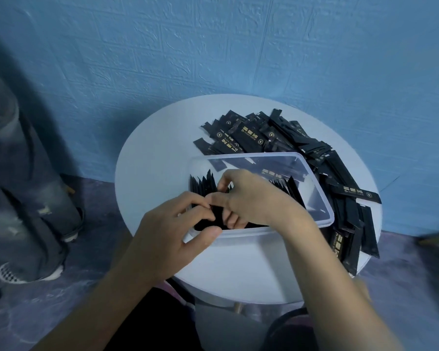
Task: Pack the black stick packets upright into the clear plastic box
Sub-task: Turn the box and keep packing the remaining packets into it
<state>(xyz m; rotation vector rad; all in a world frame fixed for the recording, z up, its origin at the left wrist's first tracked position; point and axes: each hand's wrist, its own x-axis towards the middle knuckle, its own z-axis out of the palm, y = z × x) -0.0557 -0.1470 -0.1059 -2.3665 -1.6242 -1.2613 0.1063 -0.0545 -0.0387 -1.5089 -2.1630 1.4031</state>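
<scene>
Evidently the packing is partway along: both grips work inside the near-left end of the clear plastic box [314, 178], which sits on the round white desk [150, 160]. The left grip [173, 231] has its thumb lying along the box's near rim and its fingers curled over into the standing packets [203, 183]. The right grip [254, 196] comes in from the other side, fingers hooked down over the packet tops, thumb tip touching the left forefinger. Between them they pinch part of that standing row, though the fingers hide how many packets. The row fans on end against the box's left wall, and a smaller leaning group [289, 191] stands just right of the right grip.

What the next move turns on is where the loose packets [251, 133] lie: flat in a heap beyond the box and round its right side, close against its wall. That puts them away and to the right of both grips, with the right grip the nearer. Their long axes run along the desk, while the packed ones point up. Each fresh handful therefore probably needs turning on end before it goes into the gap, with the left grip bracing the row against toppling.
</scene>
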